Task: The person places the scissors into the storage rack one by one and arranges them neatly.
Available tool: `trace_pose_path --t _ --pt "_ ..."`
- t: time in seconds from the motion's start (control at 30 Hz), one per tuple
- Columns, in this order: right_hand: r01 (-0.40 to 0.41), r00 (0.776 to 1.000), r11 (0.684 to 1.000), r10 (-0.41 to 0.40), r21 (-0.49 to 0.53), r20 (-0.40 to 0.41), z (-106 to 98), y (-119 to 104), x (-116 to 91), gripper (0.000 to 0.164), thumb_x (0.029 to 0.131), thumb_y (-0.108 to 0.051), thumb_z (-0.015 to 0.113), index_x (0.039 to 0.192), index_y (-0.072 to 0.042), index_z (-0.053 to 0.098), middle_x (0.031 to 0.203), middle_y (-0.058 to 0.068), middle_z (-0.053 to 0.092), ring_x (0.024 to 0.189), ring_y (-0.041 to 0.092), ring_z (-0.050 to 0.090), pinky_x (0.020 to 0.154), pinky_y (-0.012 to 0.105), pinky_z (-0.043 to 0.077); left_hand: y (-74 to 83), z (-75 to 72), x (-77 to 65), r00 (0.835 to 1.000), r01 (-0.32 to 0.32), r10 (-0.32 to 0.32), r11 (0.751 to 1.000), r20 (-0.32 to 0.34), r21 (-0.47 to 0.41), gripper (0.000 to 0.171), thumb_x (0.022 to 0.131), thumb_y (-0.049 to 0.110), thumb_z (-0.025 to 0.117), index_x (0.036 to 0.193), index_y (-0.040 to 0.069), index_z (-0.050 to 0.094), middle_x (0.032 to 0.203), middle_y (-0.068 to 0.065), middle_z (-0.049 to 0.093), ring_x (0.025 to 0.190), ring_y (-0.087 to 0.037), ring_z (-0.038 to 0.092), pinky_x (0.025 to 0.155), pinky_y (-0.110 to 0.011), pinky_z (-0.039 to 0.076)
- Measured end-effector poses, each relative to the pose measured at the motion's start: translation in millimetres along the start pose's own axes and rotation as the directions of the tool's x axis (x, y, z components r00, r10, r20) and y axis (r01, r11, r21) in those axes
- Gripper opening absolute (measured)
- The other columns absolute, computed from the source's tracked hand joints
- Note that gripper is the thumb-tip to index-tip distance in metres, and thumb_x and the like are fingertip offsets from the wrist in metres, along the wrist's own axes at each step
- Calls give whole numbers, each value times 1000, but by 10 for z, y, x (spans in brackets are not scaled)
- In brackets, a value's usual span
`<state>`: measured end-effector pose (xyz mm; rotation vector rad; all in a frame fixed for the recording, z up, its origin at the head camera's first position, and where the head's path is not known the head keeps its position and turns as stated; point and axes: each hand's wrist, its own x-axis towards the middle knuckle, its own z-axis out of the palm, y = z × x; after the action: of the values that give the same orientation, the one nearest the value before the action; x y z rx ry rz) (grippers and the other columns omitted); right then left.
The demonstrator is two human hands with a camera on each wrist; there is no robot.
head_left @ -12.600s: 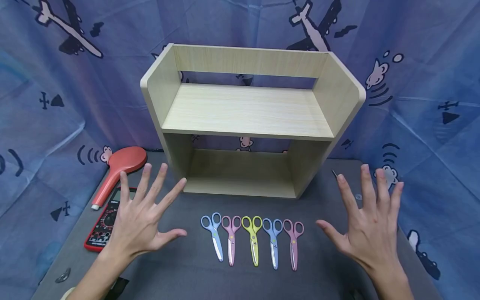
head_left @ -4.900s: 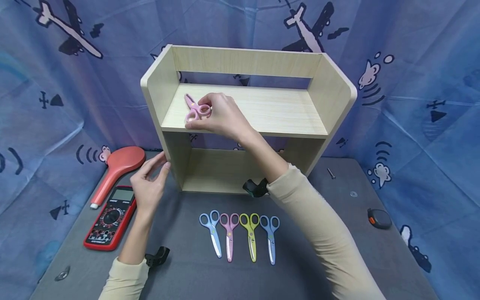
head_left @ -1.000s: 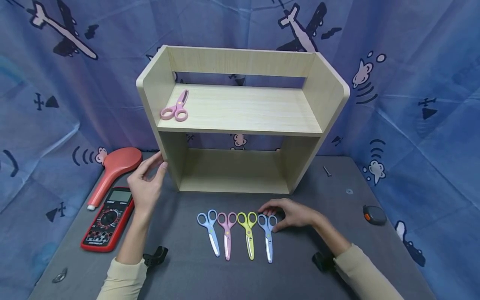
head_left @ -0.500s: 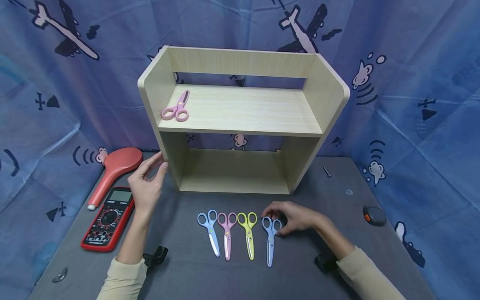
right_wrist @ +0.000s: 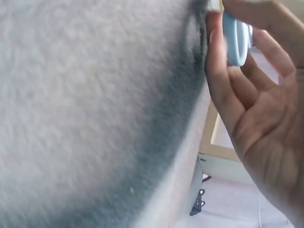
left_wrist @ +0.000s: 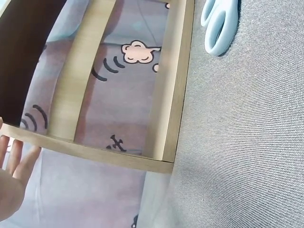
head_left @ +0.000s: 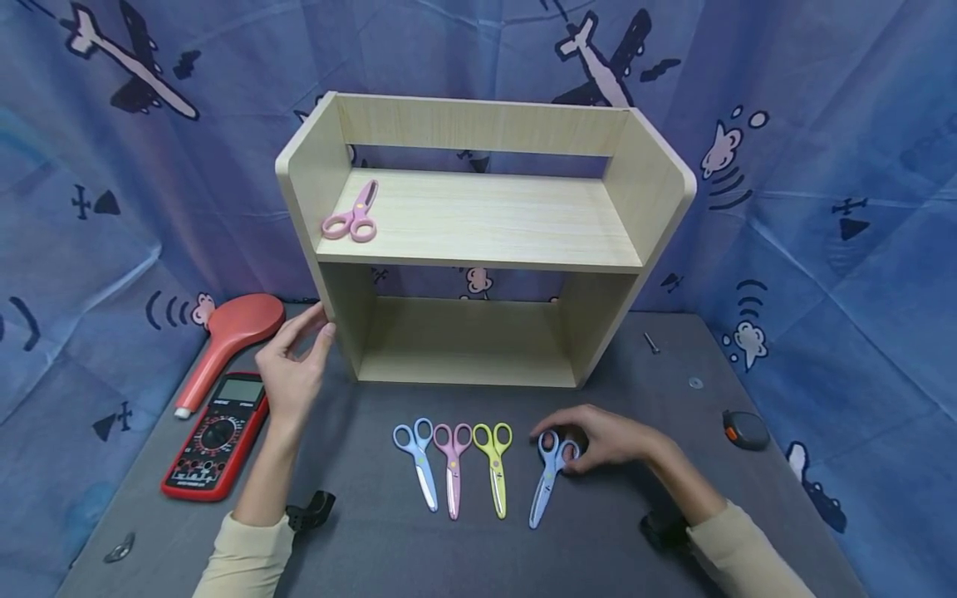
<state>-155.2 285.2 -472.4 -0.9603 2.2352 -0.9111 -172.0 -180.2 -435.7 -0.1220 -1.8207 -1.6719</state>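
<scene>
My right hand (head_left: 609,436) pinches a pair of blue scissors (head_left: 549,475) by the finger loops, with the closed blades angled down toward the front left. In the right wrist view, a blue loop (right_wrist: 236,40) sits between thumb and fingers. My left hand (head_left: 293,365) rests its fingertips against the outer left side of a pale wooden shelf (head_left: 478,264); the left wrist view has these fingers (left_wrist: 24,164) at the panel's edge. Lined up on the table are blue scissors (head_left: 419,465), pink scissors (head_left: 453,469) and yellow scissors (head_left: 495,469). Another pink pair of scissors (head_left: 357,214) lies at the upper shelf's left end.
A red multimeter (head_left: 217,436) and a red paddle-shaped object (head_left: 232,332) lie left of the shelf. At the right are a screw (head_left: 652,343), a washer (head_left: 696,383) and a tape measure (head_left: 746,430). A small metal piece (head_left: 120,548) lies front left. Patterned blue cloth (head_left: 478,41) hangs behind.
One pink pair of scissors went from the row's right end to the upper shelf. My right hand then took the right-hand blue pair and shifted it rightward, turning it. The left hand stays at the shelf.
</scene>
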Motion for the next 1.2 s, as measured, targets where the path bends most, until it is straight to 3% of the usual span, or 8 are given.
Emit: trace_pose_path --t 0.13,0.33,0.6,0.8,0.87,0.97,1.1,1.2 --pt "-51 995 987 38 150 88 -57 8 -74 59 87 -3 83 143 -7 66 120 13 72 86 4 63 72 18 57 -4 -1 0 1000 3 -3 1000 -1 -3 34 99 2 77 133 6 78 127 -23 75 113 0 75 95 -15 61" --pt "-126 962 899 8 420 273 -146 6 -174 59 89 2 79 145 6 59 117 23 73 80 1 68 71 17 61 -2 0 1 1000 2 -2 1000 0 2 34 99 2 77 133 6 78 127 -22 75 113 1 75 95 -15 60" --pt "-174 922 837 -48 520 385 -192 -12 -244 62 94 -1 71 153 5 53 124 17 67 80 0 65 74 14 59 -16 4 3 1000 4 -5 999 6 32 35 100 4 77 135 7 77 128 -20 76 114 3 74 95 -15 60" --pt "-245 885 717 -111 653 453 -208 -23 -296 70 94 9 66 159 12 38 141 16 67 104 7 76 98 28 66 -6 -1 -3 1000 3 -3 1000 3 25 35 99 3 77 134 5 77 128 -20 76 113 1 74 96 -16 61" --pt "-238 877 670 -163 703 452 -200 -23 -314 71 95 12 64 158 17 34 145 18 67 109 10 77 100 31 66 -4 -1 -2 1000 2 -2 1000 2 25 35 99 3 77 134 5 77 127 -20 76 113 1 74 95 -16 61" --pt "-235 867 631 -208 739 453 -179 -42 -327 67 96 10 66 155 17 34 140 15 70 108 10 78 96 28 67 -1 -1 -1 1000 1 -1 1000 2 23 34 99 3 77 134 5 77 127 -20 76 113 1 74 95 -16 61" --pt "-239 868 635 -200 735 454 -169 -132 -333 63 95 9 68 151 15 37 127 9 73 102 7 77 91 25 67 -3 -2 -3 1000 4 -4 1000 1 28 34 100 3 77 134 6 77 128 -20 76 113 1 74 95 -16 61" --pt "-169 878 654 -240 737 414 -166 -241 -337 64 95 11 68 151 18 37 122 8 73 102 5 76 90 23 66 -3 0 -3 1000 5 -5 1000 3 26 35 100 3 77 134 6 77 128 -20 76 114 1 74 95 -15 61"
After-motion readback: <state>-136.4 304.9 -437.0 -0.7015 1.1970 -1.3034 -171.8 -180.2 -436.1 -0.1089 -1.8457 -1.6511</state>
